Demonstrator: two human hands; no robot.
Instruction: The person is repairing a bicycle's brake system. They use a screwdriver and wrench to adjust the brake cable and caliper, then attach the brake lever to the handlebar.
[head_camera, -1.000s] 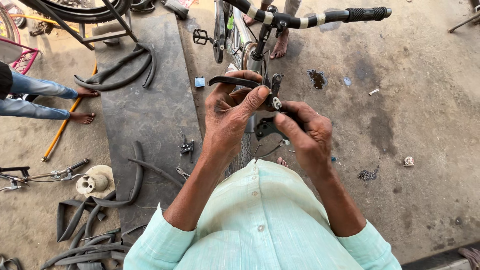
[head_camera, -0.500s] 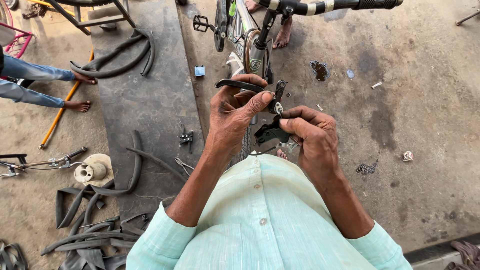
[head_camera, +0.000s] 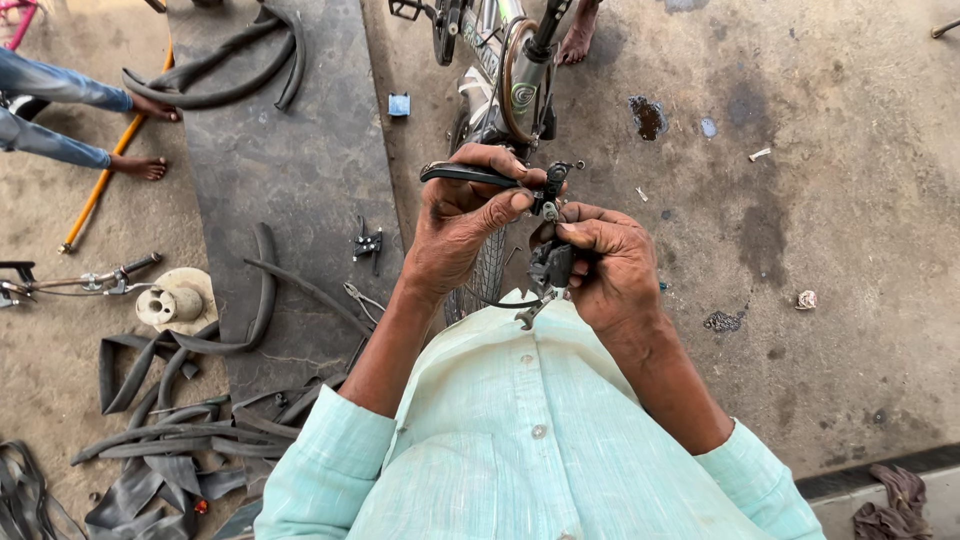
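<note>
A brake lever (head_camera: 470, 174) is gripped in the closed left hand (head_camera: 462, 225), its long axis running leftward, while a small spanner (head_camera: 545, 283) is pinched upright by the right hand (head_camera: 605, 265) just beside it.

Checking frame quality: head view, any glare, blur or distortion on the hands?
Head view: soft even daylight, no glare, faint shadows; left hand, right hand and brake lever sharp; wide-angle bending toward the edges; bicycle cropped at the top.
</note>
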